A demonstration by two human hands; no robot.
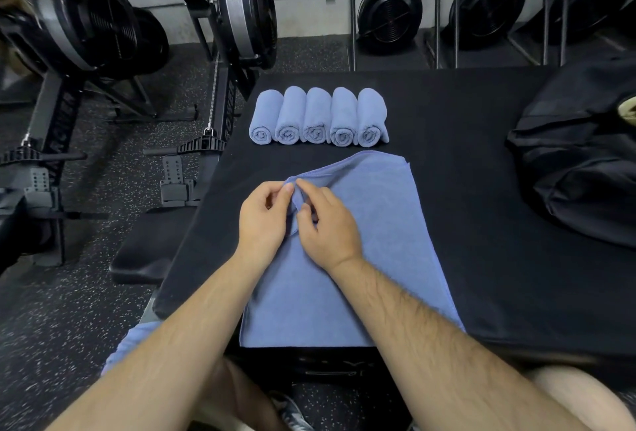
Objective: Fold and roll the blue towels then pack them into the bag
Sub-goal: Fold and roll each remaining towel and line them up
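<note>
Gym room, black padded counter [464,224]: five rolled blue towels [318,117] upper centre, black fabric bag [585,172] right. Mid-frame, both hands, left [263,220] and right [327,227], pinching flat blue terry towel [378,241]'s corner. Folding underway; next, likely folding over, then rolling.

The towel [378,241] pinched between both hands was plain periwinkle blue. Beyond the grip, five rolled towels [318,117] matched it in the same blue. Under the grip, the table [481,224] was matte black; right of the grip, the bag [585,169] was black. Left of it, the floor [103,293] was dark grey with pale flecks.
</note>
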